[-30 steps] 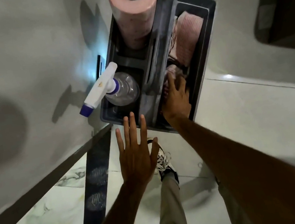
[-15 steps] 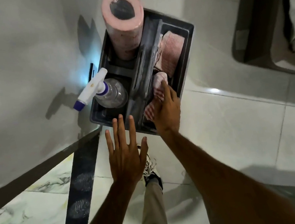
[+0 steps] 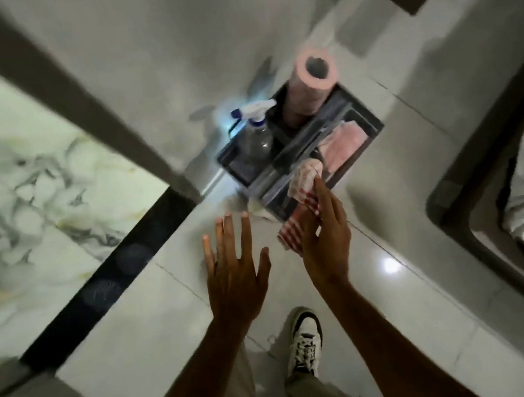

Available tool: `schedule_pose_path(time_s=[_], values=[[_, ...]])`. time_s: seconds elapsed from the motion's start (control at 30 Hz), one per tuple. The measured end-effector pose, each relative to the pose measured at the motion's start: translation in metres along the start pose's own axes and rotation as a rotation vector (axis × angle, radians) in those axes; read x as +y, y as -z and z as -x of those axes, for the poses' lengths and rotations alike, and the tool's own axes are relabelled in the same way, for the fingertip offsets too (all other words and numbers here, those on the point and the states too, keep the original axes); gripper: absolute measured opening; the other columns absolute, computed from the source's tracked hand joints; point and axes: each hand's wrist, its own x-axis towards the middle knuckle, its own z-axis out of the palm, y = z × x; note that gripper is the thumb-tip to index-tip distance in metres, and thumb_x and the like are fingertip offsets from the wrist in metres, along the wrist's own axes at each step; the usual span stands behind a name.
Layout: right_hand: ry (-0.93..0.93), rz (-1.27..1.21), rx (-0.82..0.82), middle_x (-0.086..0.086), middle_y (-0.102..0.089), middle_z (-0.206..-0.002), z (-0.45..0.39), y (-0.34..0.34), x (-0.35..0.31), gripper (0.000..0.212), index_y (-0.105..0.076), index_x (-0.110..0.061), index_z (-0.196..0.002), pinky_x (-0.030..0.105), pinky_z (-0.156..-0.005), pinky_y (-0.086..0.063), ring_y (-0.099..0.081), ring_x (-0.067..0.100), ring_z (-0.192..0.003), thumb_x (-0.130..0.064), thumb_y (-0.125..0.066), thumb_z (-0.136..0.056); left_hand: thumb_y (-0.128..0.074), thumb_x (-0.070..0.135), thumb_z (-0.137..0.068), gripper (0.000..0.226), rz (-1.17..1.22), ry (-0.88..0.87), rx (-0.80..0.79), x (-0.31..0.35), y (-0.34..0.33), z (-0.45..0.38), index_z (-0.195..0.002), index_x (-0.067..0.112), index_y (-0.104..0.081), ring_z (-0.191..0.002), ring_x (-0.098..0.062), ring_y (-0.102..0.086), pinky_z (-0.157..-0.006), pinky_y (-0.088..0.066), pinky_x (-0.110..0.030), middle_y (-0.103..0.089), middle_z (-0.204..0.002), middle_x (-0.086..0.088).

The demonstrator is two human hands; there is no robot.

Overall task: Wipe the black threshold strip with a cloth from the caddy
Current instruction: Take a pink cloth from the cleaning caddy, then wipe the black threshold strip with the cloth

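Note:
A red-and-white checked cloth (image 3: pixel 302 198) hangs out of the dark grey caddy (image 3: pixel 372 122), gripped by my right hand (image 3: pixel 325 232) just in front of the caddy's near end. My left hand (image 3: pixel 234 268) hovers open, fingers spread, over the pale floor tile, holding nothing. The black threshold strip (image 3: pixel 111 279) runs diagonally across the floor to the left of my left hand, between the marble floor and the grey tiles, with faint round marks on it.
The caddy also holds a pink paper roll (image 3: pixel 314 85), a clear spray bottle (image 3: pixel 256 130) and folded pink cloth (image 3: pixel 345 146). A door frame post (image 3: pixel 92 102) meets the strip's far end. A bed frame (image 3: pixel 487 230) stands at right. My shoe (image 3: pixel 304 343) is below.
My right hand has pulled the checked cloth up and out over the caddy's near edge. The camera view has swung and pulled back, so the strip now lies further left.

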Motion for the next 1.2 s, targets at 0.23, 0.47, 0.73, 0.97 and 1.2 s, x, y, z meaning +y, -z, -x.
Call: schedule_pose_path(time_s=[0.23, 0.47, 0.73, 0.97, 1.2], values=[[0.164, 0.134, -0.328, 0.011, -0.034, -0.173, 0.084, -0.067, 0.0, 0.059, -0.029, -0.019, -0.17, 0.037, -0.121, -0.035, -0.037, 0.017, -0.151, -0.021, -0.048, -0.114, -0.021, 0.061, -0.111, 0.077, 0.068, 0.286, -0.04, -0.068, -0.044, 0.11, -0.174, 0.018, -0.018, -0.168, -0.037, -0.019, -0.138, -0.008, -0.058, -0.019, -0.181, -0.016], [0.263, 0.258, -0.494, 0.017, -0.046, -0.166, 0.123, -0.189, 0.001, 0.054, -0.037, -0.01, -0.166, 0.049, -0.127, -0.044, -0.049, 0.033, -0.151, -0.015, -0.048, -0.114, 0.005, 0.068, -0.105, 0.084, 0.206, 0.5, -0.028, -0.172, -0.078, 0.175, -0.174, 0.023, -0.006, -0.171, -0.032, -0.001, -0.139, 0.001, -0.057, -0.005, -0.184, -0.013], [0.374, 0.35, -0.468, 0.022, -0.056, -0.158, 0.11, -0.377, 0.052, 0.054, -0.04, 0.0, -0.163, 0.047, -0.124, -0.049, -0.056, 0.035, -0.144, -0.019, -0.051, -0.114, -0.013, 0.059, -0.111, 0.077, 0.132, 0.555, -0.035, -0.324, -0.186, 0.185, -0.175, 0.016, -0.011, -0.17, -0.039, -0.012, -0.138, -0.007, -0.062, -0.013, -0.183, -0.02], [0.471, 0.598, -0.468, 0.015, -0.048, -0.166, 0.055, -0.55, 0.174, 0.058, -0.036, -0.009, -0.167, 0.038, -0.122, -0.05, -0.05, 0.031, -0.147, -0.025, -0.053, -0.114, -0.027, 0.057, -0.111, 0.077, 0.141, 0.6, 0.001, -0.43, -0.352, 0.11, -0.174, 0.015, -0.017, -0.17, -0.039, -0.012, -0.137, -0.006, -0.061, -0.014, -0.182, -0.019], [0.783, 0.752, -0.27, 0.019, -0.057, -0.154, -0.014, -0.66, 0.273, 0.047, -0.052, -0.009, -0.157, 0.041, -0.116, -0.053, -0.058, 0.034, -0.139, -0.028, -0.048, -0.114, -0.031, 0.055, -0.108, 0.079, 0.05, 0.366, 0.029, -0.499, -0.486, 0.044, -0.175, 0.016, -0.014, -0.17, -0.039, -0.006, -0.137, -0.006, -0.061, -0.007, -0.183, -0.019]])
